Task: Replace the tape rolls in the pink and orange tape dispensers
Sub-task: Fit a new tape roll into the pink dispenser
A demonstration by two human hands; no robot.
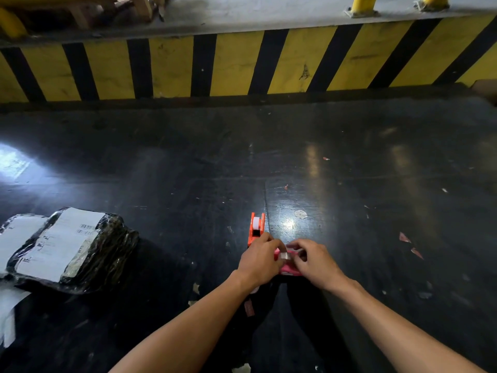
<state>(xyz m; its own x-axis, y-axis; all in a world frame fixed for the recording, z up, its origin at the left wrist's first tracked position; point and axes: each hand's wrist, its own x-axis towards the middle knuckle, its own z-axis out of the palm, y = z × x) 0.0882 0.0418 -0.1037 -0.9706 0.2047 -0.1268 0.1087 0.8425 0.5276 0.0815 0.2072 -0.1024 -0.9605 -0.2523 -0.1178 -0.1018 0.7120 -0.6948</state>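
The orange tape dispenser (256, 229) stands upright on the dark floor with a white tape roll (256, 223) seated in it. Just in front of it, the pink tape dispenser (287, 267) is held between both hands. My left hand (259, 261) grips its left side, and the back of that hand touches the orange dispenser's base. My right hand (313, 261) holds its right side, fingers curled over the top. A small white tape piece or roll (284, 255) shows between my fingertips. Most of the pink dispenser is hidden by my hands.
A black wrapped parcel (67, 249) with white shipping labels lies at the left, with more white paper (8, 316) below it. A yellow-and-black striped kerb (242, 65) runs across the back. Small paper scraps (410, 244) dot the glossy dark floor (349, 184).
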